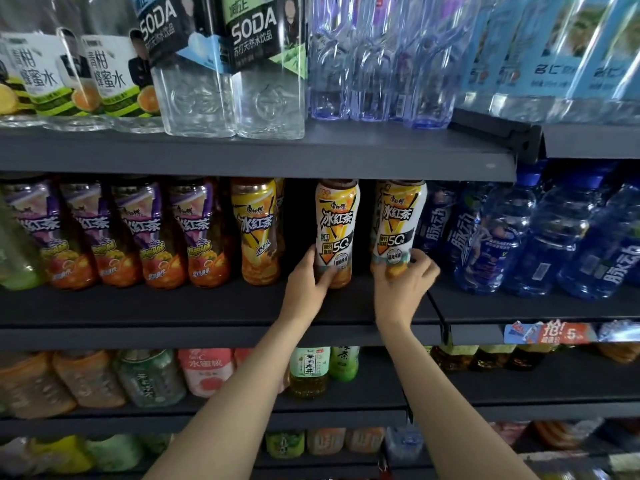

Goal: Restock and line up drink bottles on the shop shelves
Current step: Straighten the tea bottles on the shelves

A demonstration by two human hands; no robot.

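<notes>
The left hand (308, 278) grips the lower part of a white-and-yellow iced tea bottle (336, 223), thumb on the label's left edge and fingers curled across the front near the base. The right hand (403, 282) holds a second iced tea bottle (400, 221) of the same design in the same low spot, its fingers wrapped round the bottom of the label; whether its thumb touches the bottle is hard to tell, since the hand is a little blurred. Both bottles stand upright on the middle shelf (207, 306), set apart by a dark gap, with both forearms reaching up to them from below. Just left of the left-hand bottle, past another gap, stands a yellow iced tea bottle (258, 230), and beyond it a row of purple-labelled iced tea bottles (145, 233) runs to the left edge. To the right of the right-hand bottle sit blue drink bottles (540, 237), close beside it. On the upper shelf (311, 154) stand clear SODA water bottles (239, 64), honey citrus water bottles (86, 74) to their left and pale blue water bottles (377, 57) to their right. The lower shelf (519, 400) carries green tea bottles (311, 370) and a pink peach drink bottle (207, 370).
</notes>
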